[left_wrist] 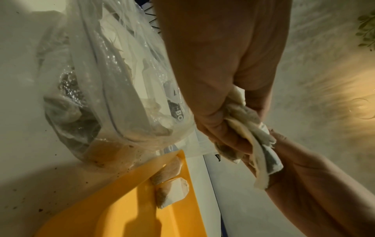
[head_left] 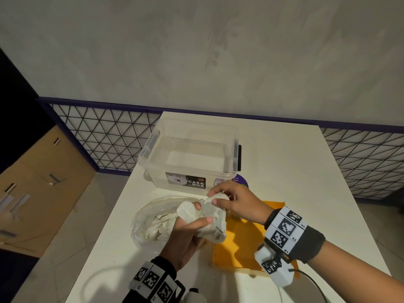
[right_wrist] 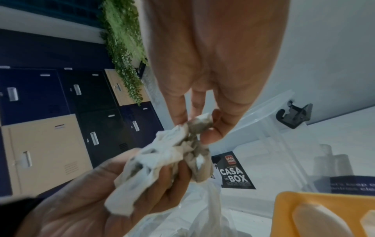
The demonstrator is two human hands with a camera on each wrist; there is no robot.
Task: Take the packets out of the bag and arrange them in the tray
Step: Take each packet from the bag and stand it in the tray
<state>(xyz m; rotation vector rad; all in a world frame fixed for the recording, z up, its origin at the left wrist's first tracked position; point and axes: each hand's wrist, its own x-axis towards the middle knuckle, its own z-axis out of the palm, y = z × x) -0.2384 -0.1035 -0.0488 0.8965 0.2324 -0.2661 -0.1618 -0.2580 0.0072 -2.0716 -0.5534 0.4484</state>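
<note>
From the head view, the left hand (head_left: pixel 188 232) grips a bunch of white packets (head_left: pixel 205 219) above the orange tray's (head_left: pixel 244 248) left edge, the right hand (head_left: pixel 236 201) pinching one, beside the clear bag (head_left: pixel 148 224). The left wrist view shows two packets (left_wrist: pixel 172 184) in the tray's corner. The right wrist view shows thumb and fingers (right_wrist: pixel 213 131) clamped on the bunch's top packet; their number there cannot be told.

A pale plastered wall (head_left: pixel 196 51) rises behind a white table (head_left: pixel 284 171). A purple-framed mesh railing (head_left: pixel 105 136) runs along the table's far edge. Tan and navy lockers (right_wrist: pixel 61 112) stand left, on a grey tiled floor (head_left: pixel 72 215); green foliage (right_wrist: pixel 121 48) hangs above.
</note>
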